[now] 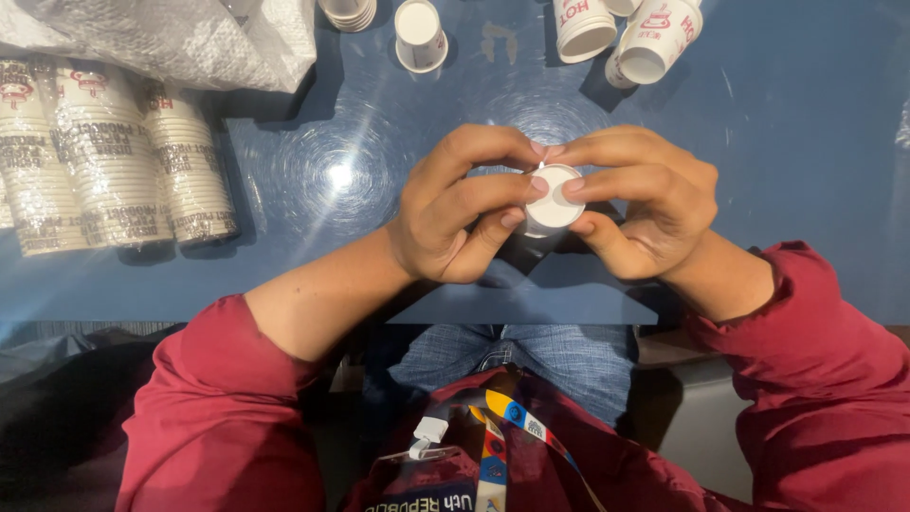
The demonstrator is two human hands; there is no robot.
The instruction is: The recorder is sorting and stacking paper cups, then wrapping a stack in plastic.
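Head view — left hand (453, 210) and right hand (637, 201) together over blue table (787, 142), fingers (493, 194) of both pinching 1 small white paper cup (553, 199) — sleeved cup stacks (114, 161) well apart.

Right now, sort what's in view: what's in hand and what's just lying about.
In hand:
left hand
right hand
white cup, pinched between both

Lying about:
wrapped cup stacks
plastic bag
single cup
loose cups
blue table

A packing workplace: wrapped paper-cup stacks (114, 156) on a blue table (806, 142).
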